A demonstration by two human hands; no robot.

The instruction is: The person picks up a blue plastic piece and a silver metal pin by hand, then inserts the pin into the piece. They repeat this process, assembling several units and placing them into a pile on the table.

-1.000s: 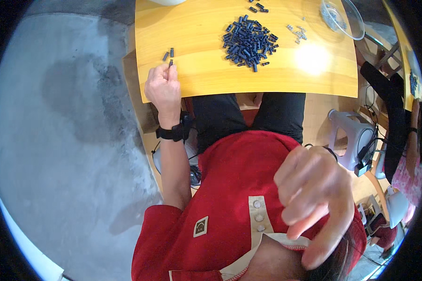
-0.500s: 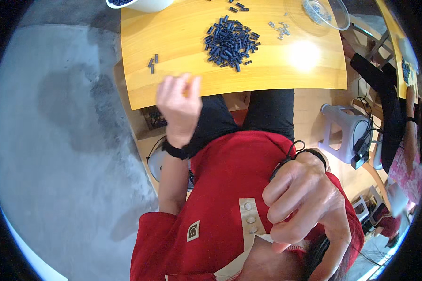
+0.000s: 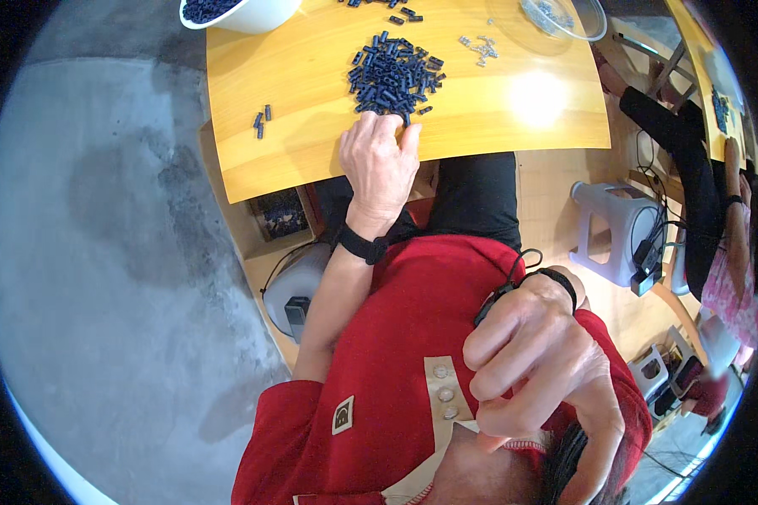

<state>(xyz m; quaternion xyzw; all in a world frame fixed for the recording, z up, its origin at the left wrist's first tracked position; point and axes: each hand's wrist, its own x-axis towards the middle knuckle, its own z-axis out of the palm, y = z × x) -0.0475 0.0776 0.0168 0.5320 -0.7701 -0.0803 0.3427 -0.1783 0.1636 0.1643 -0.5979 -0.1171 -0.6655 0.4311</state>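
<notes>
A heap of small dark blue-black tubular plastic pieces (image 3: 396,71) lies on the yellow wooden table. At the heap's near edge, my left hand (image 3: 379,160) touches the pieces with bent fingers. Its thumb stands apart from the fingers, with a dark piece beside the gap; the fingertips are partly hidden. Close to the camera, my right hand (image 3: 547,362) is raised in front of my chest with its fingers curled in. What it holds, if anything, is hidden. A few more dark pieces (image 3: 260,124) lie apart on the table's left side.
A white bowl (image 3: 257,15) of dark pieces stands at the far left of the table (image 3: 295,67). Small clear or silvery bits (image 3: 483,50) lie near a transparent tub (image 3: 594,21) at far right. A grey stool (image 3: 602,227) and another person's arm (image 3: 735,210) are on the right.
My left hand has moved right, from near the few separate pieces to the near edge of the heap. My right hand keeps its curled pose. The view has shifted slightly.
</notes>
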